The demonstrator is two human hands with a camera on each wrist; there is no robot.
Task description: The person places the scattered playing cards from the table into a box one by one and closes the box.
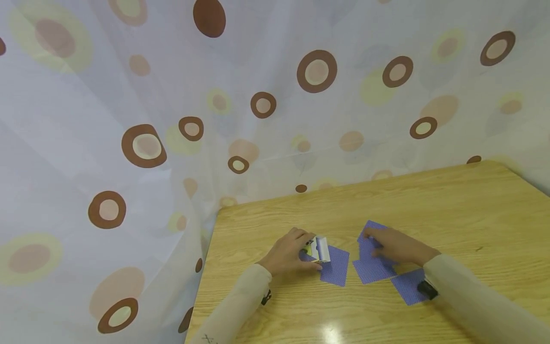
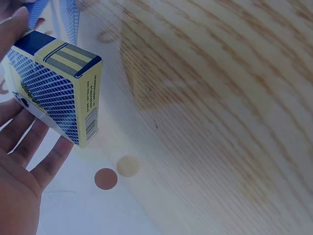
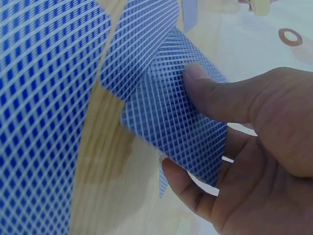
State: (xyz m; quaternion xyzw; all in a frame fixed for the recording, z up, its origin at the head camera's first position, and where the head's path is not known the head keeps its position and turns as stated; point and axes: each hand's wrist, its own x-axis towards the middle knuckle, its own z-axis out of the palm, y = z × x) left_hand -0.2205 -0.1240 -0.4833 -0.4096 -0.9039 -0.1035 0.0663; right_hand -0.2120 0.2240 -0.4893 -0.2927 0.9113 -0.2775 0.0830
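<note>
Right sleeve (image 1: 481,301) looms nearest the head camera, pale, with a black strap (image 1: 426,289) at its cuff, and on the left sleeve (image 1: 238,298) we've got a small dark cross-shaped mark. Now to the printing: a barcode (image 2: 91,122) sits on the yellow edge of the card box (image 2: 54,88), small lines of text run beside it, too fine and soft to read, and a black emblem shows on its face, partly cut off; no brand name is legible. Around the action it's a wood-grain table (image 1: 472,215), a bright patch of glare at the front, and behind it a white curtain (image 1: 266,48) dotted with brown, peach and yellow rounds. Blocking the view, that right cuff and strap cover part of the nearest card (image 1: 408,286), another card (image 1: 371,272) lies just beside it, and a third (image 1: 338,267) runs partly out of sight behind the box. What a busy look on that box: blue-and-white lattice, yellow borders, a striped band over one end, a white flap standing out at the other. Left hand (image 1: 285,253) has it over the table, thumb on one side, fingers on the other. Right hand (image 1: 393,243), thumb on the face, fingers curled behind, pinches a blue lattice-backed card (image 3: 171,103), tilted, its lower edge up off the wood; whether it's one card or several, I can't tell.
</note>
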